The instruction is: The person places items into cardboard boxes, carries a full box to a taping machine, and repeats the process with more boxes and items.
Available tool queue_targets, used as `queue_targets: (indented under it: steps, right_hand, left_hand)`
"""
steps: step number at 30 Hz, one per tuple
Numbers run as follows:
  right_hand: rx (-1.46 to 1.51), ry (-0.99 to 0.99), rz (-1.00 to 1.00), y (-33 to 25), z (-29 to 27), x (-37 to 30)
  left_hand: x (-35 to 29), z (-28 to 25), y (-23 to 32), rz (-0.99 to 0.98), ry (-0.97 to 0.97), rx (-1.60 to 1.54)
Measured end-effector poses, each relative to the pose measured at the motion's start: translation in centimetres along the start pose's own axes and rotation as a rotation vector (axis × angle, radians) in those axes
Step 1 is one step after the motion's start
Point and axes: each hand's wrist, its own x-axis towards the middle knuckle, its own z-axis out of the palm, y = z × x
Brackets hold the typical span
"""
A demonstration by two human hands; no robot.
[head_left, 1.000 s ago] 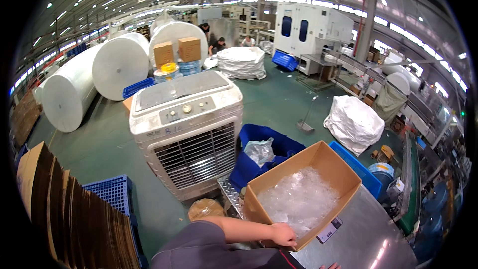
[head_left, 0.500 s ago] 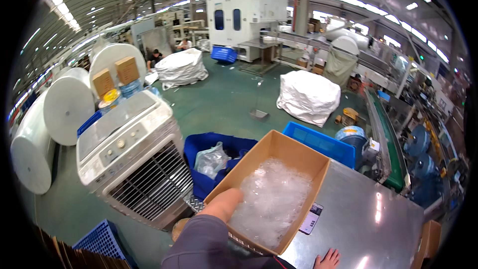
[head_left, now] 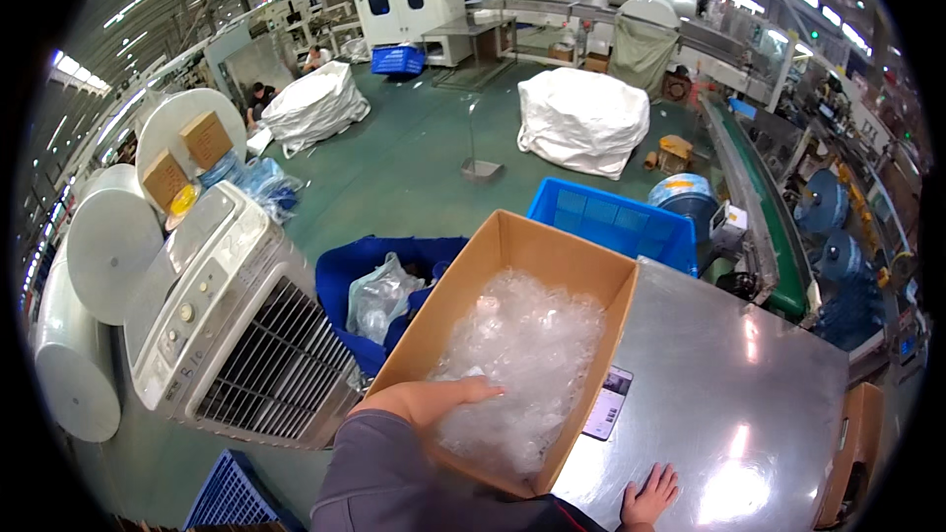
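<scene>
A brown cardboard box [head_left: 402, 366] without a closed top stands tilted to the view at the metal table's left side. It holds a heap of small clear plastic pieces [head_left: 527, 345], too blurred to tell their kind. My left hand [head_left: 477, 390] reaches over the box's near left wall and into the heap. Its fingers look drawn together among the pieces; what they grip is hard to make out. On the metal table [head_left: 729, 374], right of the box, my right hand [head_left: 650, 496] lies flat with fingers spread, holding nothing. A phone [head_left: 608, 402] with a lit screen lies against the box's right wall.
A blue crate [head_left: 616, 222] sits beyond the box. Left of it are a blue bin [head_left: 340, 281] with a clear bag and a white air cooler [head_left: 232, 315]. A green conveyor [head_left: 759, 197] runs along the right. Large white sacks [head_left: 583, 118] stand on the floor.
My left hand has moved from the box's left wall farther into the plastic pieces. The view has tilted down and shifted. My right hand stays flat on the table.
</scene>
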Motion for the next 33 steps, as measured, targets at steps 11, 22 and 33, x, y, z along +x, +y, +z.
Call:
queue_targets:
  steps: [11,22,33]
  right_hand:
    - [-0.146,0.151,-0.065,-0.8,-0.3,0.3]
    - [-0.056,-0.006,-0.018,0.5,-0.2,1.1]
    - [-0.045,0.0,0.013,0.4,-0.6,1.2]
  left_hand:
    - [-8.4,-7.7,15.3,0.064,-0.127,0.587]
    - [17.0,-8.1,26.6,0.524,0.574,0.658]
    - [14.6,-7.7,28.0,0.285,0.153,0.957]
